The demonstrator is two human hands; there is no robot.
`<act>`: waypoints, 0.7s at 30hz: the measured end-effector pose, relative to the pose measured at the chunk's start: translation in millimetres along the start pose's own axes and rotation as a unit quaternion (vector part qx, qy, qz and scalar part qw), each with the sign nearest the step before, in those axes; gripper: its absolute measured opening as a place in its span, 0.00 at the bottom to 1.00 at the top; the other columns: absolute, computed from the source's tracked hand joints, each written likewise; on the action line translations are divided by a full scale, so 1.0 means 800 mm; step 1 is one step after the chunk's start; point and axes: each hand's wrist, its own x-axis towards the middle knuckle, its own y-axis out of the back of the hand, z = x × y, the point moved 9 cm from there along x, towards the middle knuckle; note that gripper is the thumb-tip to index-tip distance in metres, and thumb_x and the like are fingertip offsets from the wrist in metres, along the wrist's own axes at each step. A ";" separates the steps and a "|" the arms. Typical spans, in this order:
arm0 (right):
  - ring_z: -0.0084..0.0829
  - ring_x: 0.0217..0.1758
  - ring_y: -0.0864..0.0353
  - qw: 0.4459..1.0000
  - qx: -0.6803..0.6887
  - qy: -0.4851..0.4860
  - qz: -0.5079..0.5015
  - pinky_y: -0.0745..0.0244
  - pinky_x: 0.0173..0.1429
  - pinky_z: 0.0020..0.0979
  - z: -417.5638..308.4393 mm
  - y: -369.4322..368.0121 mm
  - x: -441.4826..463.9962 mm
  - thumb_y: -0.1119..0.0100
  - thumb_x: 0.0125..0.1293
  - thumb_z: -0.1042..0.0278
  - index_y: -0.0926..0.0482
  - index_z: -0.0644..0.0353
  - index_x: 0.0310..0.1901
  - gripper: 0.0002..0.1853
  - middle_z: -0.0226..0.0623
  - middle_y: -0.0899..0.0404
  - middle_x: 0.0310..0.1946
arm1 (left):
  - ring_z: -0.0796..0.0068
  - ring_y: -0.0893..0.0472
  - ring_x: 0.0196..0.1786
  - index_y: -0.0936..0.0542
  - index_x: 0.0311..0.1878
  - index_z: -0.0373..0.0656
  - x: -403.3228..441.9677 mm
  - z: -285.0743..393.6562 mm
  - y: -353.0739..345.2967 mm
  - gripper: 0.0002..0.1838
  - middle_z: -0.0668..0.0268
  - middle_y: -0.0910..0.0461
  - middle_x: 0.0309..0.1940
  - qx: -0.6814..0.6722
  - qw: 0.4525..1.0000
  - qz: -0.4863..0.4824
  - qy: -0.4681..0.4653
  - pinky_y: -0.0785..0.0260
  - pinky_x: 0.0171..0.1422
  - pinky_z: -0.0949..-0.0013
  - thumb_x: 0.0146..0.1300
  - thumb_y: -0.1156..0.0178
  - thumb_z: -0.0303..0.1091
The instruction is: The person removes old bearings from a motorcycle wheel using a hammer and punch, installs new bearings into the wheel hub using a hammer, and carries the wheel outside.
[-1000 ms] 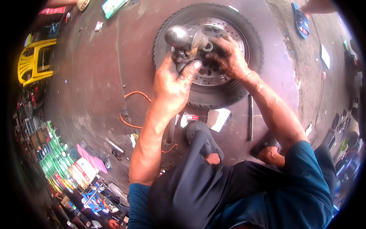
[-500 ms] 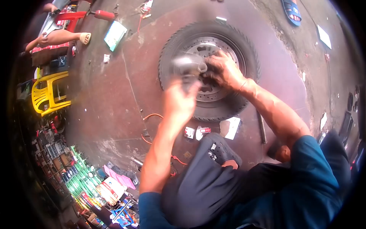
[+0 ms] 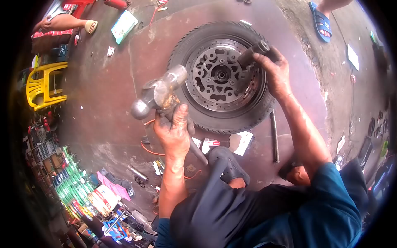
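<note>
A ball-peen hammer (image 3: 159, 93) is in my left hand (image 3: 174, 134), fingers wrapped round it close below the head, its handle slanting down to the right. My right hand (image 3: 276, 72) grips a dark metal cylinder (image 3: 253, 53) with a round end, tilted above the right part of the wheel. The wheel (image 3: 186, 53) lies flat on the floor, its tyre round a rim with a drilled brake disc (image 3: 198, 91). A round hub (image 3: 221, 75) shows at the disc's middle.
A metal bar (image 3: 274, 138) lies below the wheel at right, near small boxes (image 3: 210, 144). A yellow chair (image 3: 45, 86) and crowded tools (image 3: 82, 184) are at left. One person's leg (image 3: 68, 25) shows top left, another's sandalled foot (image 3: 322, 25) top right.
The hammer and my left hand have moved left and down, off the wheel. My right hand has moved up and right with the cylinder, uncovering the hub.
</note>
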 end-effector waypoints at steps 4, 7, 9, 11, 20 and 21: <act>0.27 0.47 0.17 0.999 -0.033 -0.013 -0.006 0.23 0.55 0.30 0.015 0.006 -0.009 0.33 0.61 0.68 0.22 0.68 0.55 0.22 0.38 0.16 0.45 | 0.84 0.31 0.16 0.26 0.46 0.37 -0.004 -0.028 0.002 0.16 0.73 0.28 0.21 0.010 1.000 0.006 0.029 0.39 0.18 0.77 0.68 0.33 0.39; 0.26 0.44 0.17 0.999 -0.015 -0.026 -0.016 0.23 0.53 0.29 0.017 -0.002 -0.019 0.34 0.61 0.70 0.22 0.68 0.53 0.20 0.38 0.16 0.43 | 0.85 0.31 0.16 0.26 0.45 0.37 -0.005 -0.026 0.000 0.16 0.74 0.28 0.21 0.019 0.999 0.007 0.042 0.39 0.18 0.77 0.68 0.33 0.40; 0.25 0.43 0.17 0.999 -0.007 -0.030 -0.016 0.22 0.52 0.29 0.018 -0.007 -0.023 0.34 0.61 0.70 0.22 0.68 0.53 0.19 0.38 0.16 0.43 | 0.85 0.31 0.16 0.26 0.45 0.38 -0.006 -0.029 0.002 0.16 0.74 0.27 0.21 0.021 0.999 0.001 0.046 0.40 0.17 0.77 0.68 0.33 0.40; 0.25 0.43 0.17 0.999 -0.027 -0.023 -0.013 0.22 0.51 0.29 0.016 -0.011 -0.023 0.34 0.61 0.71 0.23 0.68 0.53 0.19 0.38 0.15 0.42 | 0.85 0.31 0.16 0.25 0.45 0.38 -0.005 -0.034 0.005 0.15 0.74 0.27 0.22 0.014 0.999 -0.012 0.045 0.40 0.17 0.78 0.68 0.33 0.39; 0.33 0.46 0.15 0.960 -0.229 0.081 -0.142 0.20 0.52 0.32 0.001 -0.080 -0.016 0.31 0.60 0.69 0.22 0.65 0.56 0.22 0.42 0.16 0.46 | 0.83 0.30 0.15 0.24 0.46 0.37 -0.003 -0.047 0.005 0.17 0.72 0.29 0.19 0.052 0.998 -0.018 0.018 0.38 0.17 0.77 0.70 0.36 0.43; 0.36 0.47 0.14 0.943 -0.270 0.102 -0.167 0.20 0.53 0.33 0.006 -0.088 -0.011 0.31 0.60 0.69 0.22 0.64 0.56 0.23 0.43 0.16 0.46 | 0.83 0.30 0.15 0.24 0.46 0.37 -0.003 -0.048 0.005 0.17 0.72 0.29 0.19 0.067 0.997 -0.023 0.013 0.38 0.17 0.77 0.70 0.36 0.43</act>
